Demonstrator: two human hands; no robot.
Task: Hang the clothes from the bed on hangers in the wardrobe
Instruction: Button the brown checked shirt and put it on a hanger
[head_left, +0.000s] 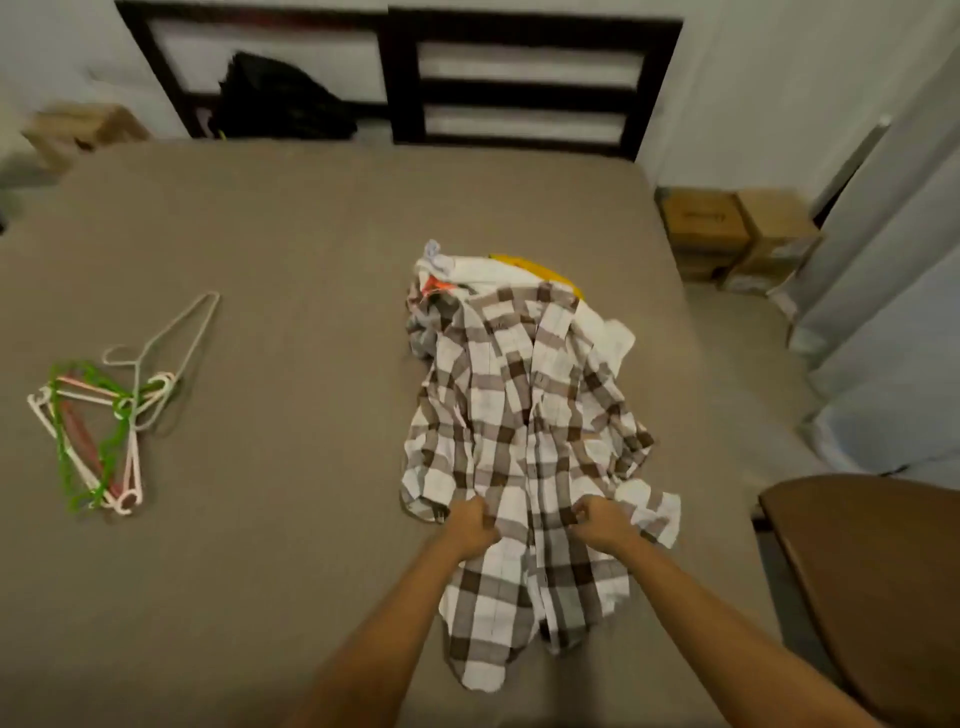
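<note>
The brown-and-white checked button-front shirt (519, 405) lies right of centre on the taupe-covered bed (270, 249). Its collar end is far and rests on a small heap of white, yellow and orange garments (467, 270).

The left hand (475, 525) grasps bunched fabric left of the button placket. The right hand (602, 522) grasps fabric right of it.

Probable step: lifting the shirt off the heap. Raise both grips evenly so the garments beneath are not dragged, then regrip at the shoulders. The tangle of green, pink and white plastic hangers (98, 415) lies well apart, at left. Free one hanger before inserting it.
</note>
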